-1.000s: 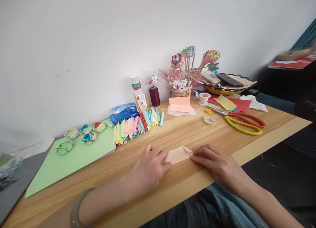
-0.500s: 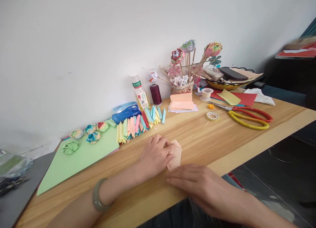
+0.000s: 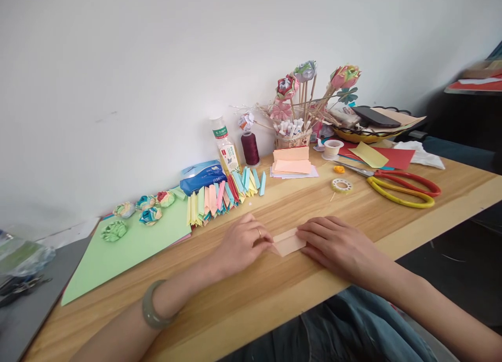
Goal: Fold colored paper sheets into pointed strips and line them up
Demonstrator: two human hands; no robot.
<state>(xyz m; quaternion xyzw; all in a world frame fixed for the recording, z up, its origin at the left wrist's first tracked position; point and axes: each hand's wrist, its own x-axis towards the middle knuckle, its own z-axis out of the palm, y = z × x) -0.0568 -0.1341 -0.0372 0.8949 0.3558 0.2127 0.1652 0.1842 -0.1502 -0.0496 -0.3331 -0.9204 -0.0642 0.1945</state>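
A small pale peach folded paper (image 3: 289, 243) lies lengthwise between my hands, low over the wooden table (image 3: 243, 294). Its left end is pinched by the thumb and fingers of my left hand (image 3: 247, 244). My right hand (image 3: 339, 247) grips the right end, fingers over the top and thumb at the near side. A crease runs along the strip, and its left end narrows to a slanted corner. The fingers hide both ends. Behind my left hand stands a row of folded paper pieces (image 3: 219, 200) in several colours.
Scissors (image 3: 400, 184) and a tape roll (image 3: 342, 185) lie right. Peach paper slips (image 3: 291, 166), a thread spool (image 3: 250, 148), a bottle (image 3: 226, 147) and a basket of paper flowers (image 3: 292, 138) line the wall. Several paper rosettes rest on a green sheet (image 3: 137, 252). The table edge is near.
The paper has turned from upright to lengthwise across the table. My right hand has moved up and away from me onto its right end; my left hand now pinches the left end.
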